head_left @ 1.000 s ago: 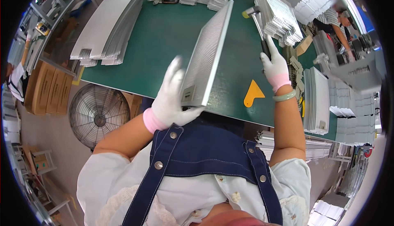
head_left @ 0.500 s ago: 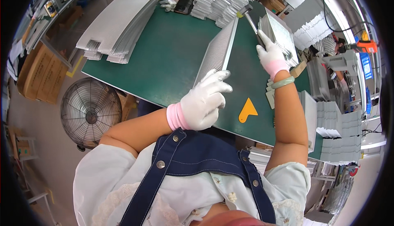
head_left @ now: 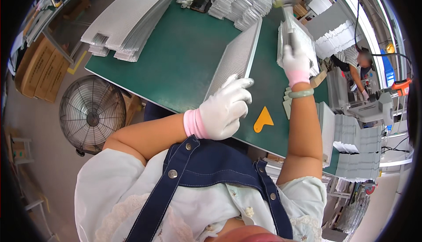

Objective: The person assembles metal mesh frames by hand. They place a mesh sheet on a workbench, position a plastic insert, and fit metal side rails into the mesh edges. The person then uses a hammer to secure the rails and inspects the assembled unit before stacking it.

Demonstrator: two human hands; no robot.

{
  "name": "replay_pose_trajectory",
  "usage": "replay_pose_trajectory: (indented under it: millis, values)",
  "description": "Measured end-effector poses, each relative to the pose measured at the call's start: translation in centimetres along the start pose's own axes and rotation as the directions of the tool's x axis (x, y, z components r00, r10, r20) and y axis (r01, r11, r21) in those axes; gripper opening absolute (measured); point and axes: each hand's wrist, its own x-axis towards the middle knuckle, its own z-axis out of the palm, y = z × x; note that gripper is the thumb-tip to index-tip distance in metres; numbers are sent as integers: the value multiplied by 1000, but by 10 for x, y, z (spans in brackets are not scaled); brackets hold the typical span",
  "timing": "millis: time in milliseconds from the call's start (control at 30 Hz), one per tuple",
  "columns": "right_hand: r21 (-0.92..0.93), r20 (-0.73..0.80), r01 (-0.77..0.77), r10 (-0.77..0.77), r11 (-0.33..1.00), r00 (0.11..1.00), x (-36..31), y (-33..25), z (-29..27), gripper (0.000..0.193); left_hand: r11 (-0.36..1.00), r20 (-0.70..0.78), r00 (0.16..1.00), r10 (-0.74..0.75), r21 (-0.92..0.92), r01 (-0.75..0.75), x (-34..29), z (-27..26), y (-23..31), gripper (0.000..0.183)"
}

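Note:
A silvery ribbed panel with a smooth metal edge strip point(head_left: 235, 57) stands on its long edge on the green table point(head_left: 184, 44), slanting away from me. At its near end my left hand point(head_left: 223, 109), in a white glove with a pink cuff, is closed around it. Raised over the table's right side, my gloved right hand point(head_left: 297, 62) grips a hammer point(head_left: 285, 2), its head and handle smeared by motion. Behind this hand lies a stack of shiny metal-edged panels point(head_left: 305, 37). A flat yellow scraper-like plate point(head_left: 263, 119) rests between my forearms.
Ribbed sheets point(head_left: 132, 17) are piled at the table's left, more sheets point(head_left: 241, 0) at the back beside a dark phone point(head_left: 201, 2). A floor fan point(head_left: 92, 119) stands left of the table. Stacked panels point(head_left: 358, 147) line the right. Another person point(head_left: 355, 61) bends over work there.
The hammer has swung up and to the right, away from the panel's far end, with my right hand. My left hand keeps its hold on the panel. The whole view has shifted slightly.

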Motion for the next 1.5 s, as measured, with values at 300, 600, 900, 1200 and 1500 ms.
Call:
replay_pose_trajectory:
  millis: [300,600,900,1200,1500]
  values:
    - [66,118,-28,20,997,993,-12,28,9,52,999,18,1000,18,37,-19,5,8,0,23]
    - [121,380,-566,488,816,785,-76,65,14,54,928,733,680,-6,257,-268,-14,87,-3,13]
    - [253,402,-723,610,642,683,-141,113,65,46,916,536,761,-366,351,194,-53,55,-26,57]
    - [-25,644,-484,385,875,662,-155,43,14,39,428,-48,494,-868,434,793,-106,-35,-27,55]
    - [690,689,-723,348,-47,635,-228,8,-9,56,-103,447,242,-861,-619,779,-56,-26,-31,38]
